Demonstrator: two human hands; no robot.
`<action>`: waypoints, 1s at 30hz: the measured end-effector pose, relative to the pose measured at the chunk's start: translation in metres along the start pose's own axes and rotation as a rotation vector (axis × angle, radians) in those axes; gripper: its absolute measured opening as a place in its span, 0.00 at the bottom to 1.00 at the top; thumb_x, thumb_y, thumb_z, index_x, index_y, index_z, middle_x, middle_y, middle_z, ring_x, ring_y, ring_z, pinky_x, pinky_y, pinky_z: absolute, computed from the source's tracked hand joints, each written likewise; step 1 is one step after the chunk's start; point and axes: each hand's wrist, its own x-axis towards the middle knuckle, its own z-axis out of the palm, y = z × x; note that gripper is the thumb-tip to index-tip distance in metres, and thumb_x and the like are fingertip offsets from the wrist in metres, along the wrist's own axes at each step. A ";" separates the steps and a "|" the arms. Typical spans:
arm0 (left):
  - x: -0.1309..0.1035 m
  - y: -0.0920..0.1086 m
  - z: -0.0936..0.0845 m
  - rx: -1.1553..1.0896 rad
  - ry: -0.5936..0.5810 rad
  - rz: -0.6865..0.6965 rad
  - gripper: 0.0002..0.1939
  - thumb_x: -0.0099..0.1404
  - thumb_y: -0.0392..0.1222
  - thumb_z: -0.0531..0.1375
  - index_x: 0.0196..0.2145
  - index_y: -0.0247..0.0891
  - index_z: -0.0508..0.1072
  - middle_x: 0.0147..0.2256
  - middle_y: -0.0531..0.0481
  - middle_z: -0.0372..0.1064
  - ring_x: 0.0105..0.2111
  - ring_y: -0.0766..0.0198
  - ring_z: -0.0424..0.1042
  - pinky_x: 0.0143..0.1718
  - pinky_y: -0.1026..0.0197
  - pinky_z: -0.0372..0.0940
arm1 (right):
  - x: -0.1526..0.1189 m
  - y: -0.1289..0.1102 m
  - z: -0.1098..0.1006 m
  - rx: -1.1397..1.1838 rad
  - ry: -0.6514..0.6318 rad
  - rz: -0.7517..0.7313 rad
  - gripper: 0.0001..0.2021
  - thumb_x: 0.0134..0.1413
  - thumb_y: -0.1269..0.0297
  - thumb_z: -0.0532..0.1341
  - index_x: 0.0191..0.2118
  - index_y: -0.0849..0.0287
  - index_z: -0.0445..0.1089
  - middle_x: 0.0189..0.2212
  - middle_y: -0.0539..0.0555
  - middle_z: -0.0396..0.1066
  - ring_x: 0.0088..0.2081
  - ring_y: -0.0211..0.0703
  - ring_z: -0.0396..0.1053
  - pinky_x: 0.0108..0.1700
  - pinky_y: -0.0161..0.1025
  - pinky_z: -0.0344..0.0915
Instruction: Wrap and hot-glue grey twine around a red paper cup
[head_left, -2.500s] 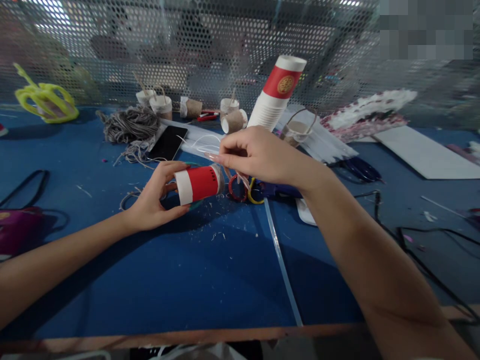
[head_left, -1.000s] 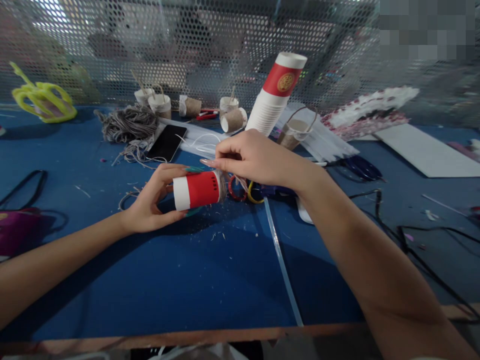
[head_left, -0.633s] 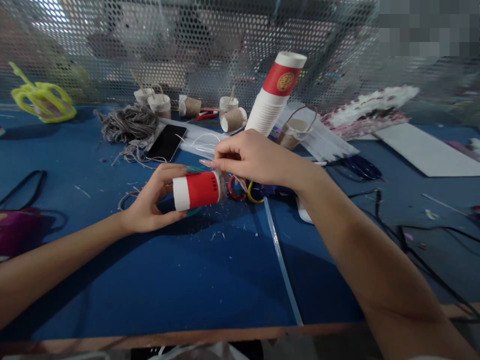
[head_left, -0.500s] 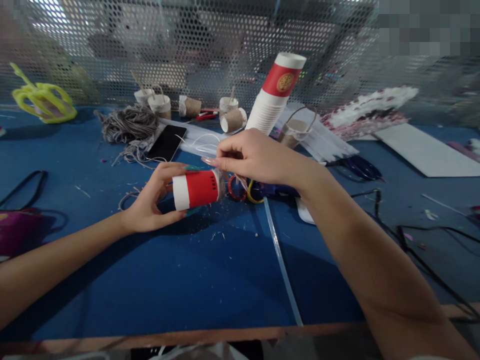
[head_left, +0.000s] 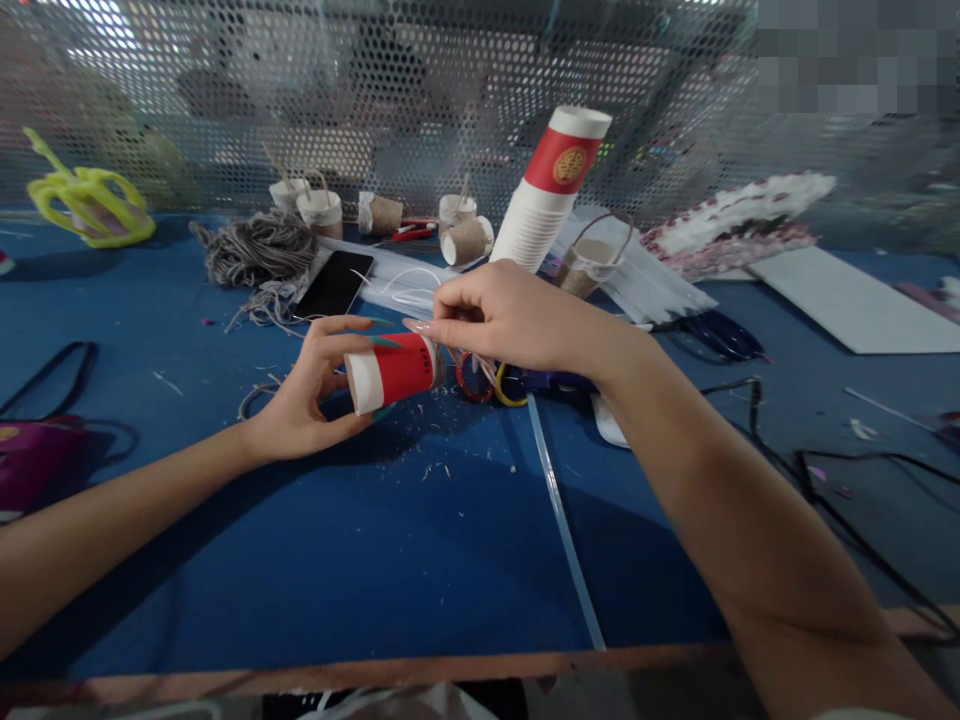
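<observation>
Left hand (head_left: 289, 405) clamped round the red-and-white cup (head_left: 403, 368), held sideways over the table (head_left: 337, 580) well in from the near edge, seemingly steadying its greyish end beside the right hand (head_left: 517, 315), whose curled fingers hide whether they're pinching anything.

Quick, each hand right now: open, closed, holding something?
Left hand: closed on the red-banded cup.
Right hand: curled at the cup's far end; whether it grips anything can't be told.
</observation>
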 end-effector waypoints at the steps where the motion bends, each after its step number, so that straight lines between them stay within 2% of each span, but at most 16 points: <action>1: 0.001 0.000 0.000 0.008 0.008 -0.008 0.28 0.56 0.39 0.65 0.52 0.48 0.61 0.56 0.43 0.52 0.55 0.51 0.62 0.34 0.59 0.74 | 0.000 0.000 0.000 0.003 -0.001 0.004 0.15 0.59 0.64 0.58 0.21 0.61 0.60 0.17 0.45 0.57 0.20 0.30 0.53 0.26 0.36 0.49; 5: 0.002 0.000 -0.001 0.022 0.010 -0.027 0.27 0.54 0.36 0.65 0.50 0.47 0.62 0.55 0.43 0.50 0.54 0.52 0.62 0.33 0.62 0.74 | -0.001 -0.001 -0.001 0.022 -0.021 0.020 0.14 0.59 0.63 0.58 0.23 0.61 0.61 0.18 0.46 0.60 0.20 0.29 0.56 0.26 0.35 0.50; 11: 0.002 -0.001 -0.002 0.091 -0.018 -0.075 0.23 0.56 0.33 0.62 0.48 0.47 0.63 0.55 0.45 0.49 0.43 0.62 0.68 0.24 0.70 0.68 | -0.001 0.000 0.001 -0.010 -0.120 0.094 0.15 0.58 0.63 0.59 0.22 0.61 0.62 0.18 0.48 0.63 0.20 0.31 0.57 0.26 0.36 0.51; 14: 0.002 -0.001 0.000 0.079 0.020 -0.087 0.22 0.56 0.33 0.62 0.47 0.46 0.64 0.55 0.45 0.50 0.46 0.60 0.67 0.27 0.67 0.70 | 0.000 0.001 0.000 -0.004 -0.132 0.094 0.15 0.58 0.63 0.60 0.22 0.61 0.64 0.18 0.49 0.64 0.21 0.31 0.59 0.27 0.36 0.52; 20: 0.003 -0.004 0.001 0.004 0.054 -0.085 0.26 0.54 0.38 0.67 0.48 0.46 0.62 0.56 0.45 0.48 0.52 0.55 0.63 0.37 0.58 0.74 | -0.005 -0.006 -0.006 0.045 -0.143 0.095 0.14 0.58 0.61 0.59 0.23 0.61 0.65 0.19 0.48 0.67 0.20 0.30 0.61 0.26 0.35 0.54; 23: 0.003 -0.006 0.000 -0.007 0.071 -0.072 0.25 0.54 0.41 0.67 0.47 0.46 0.62 0.55 0.46 0.49 0.52 0.56 0.62 0.37 0.58 0.73 | -0.009 -0.009 -0.011 0.086 -0.260 0.133 0.13 0.59 0.58 0.58 0.27 0.61 0.67 0.19 0.48 0.69 0.20 0.32 0.64 0.26 0.35 0.56; 28: 0.002 -0.007 0.000 0.029 0.110 -0.066 0.23 0.55 0.38 0.66 0.47 0.45 0.63 0.54 0.45 0.51 0.54 0.55 0.60 0.40 0.57 0.72 | -0.021 -0.011 -0.023 -0.020 -0.672 0.146 0.16 0.49 0.53 0.66 0.37 0.61 0.74 0.28 0.52 0.76 0.27 0.39 0.71 0.26 0.35 0.60; 30: 0.002 -0.007 0.001 0.018 0.118 -0.082 0.23 0.56 0.37 0.66 0.47 0.45 0.63 0.55 0.45 0.51 0.55 0.54 0.59 0.41 0.56 0.72 | -0.029 -0.013 -0.026 -0.060 -0.613 0.126 0.18 0.44 0.52 0.68 0.38 0.60 0.76 0.30 0.52 0.77 0.29 0.40 0.72 0.27 0.35 0.62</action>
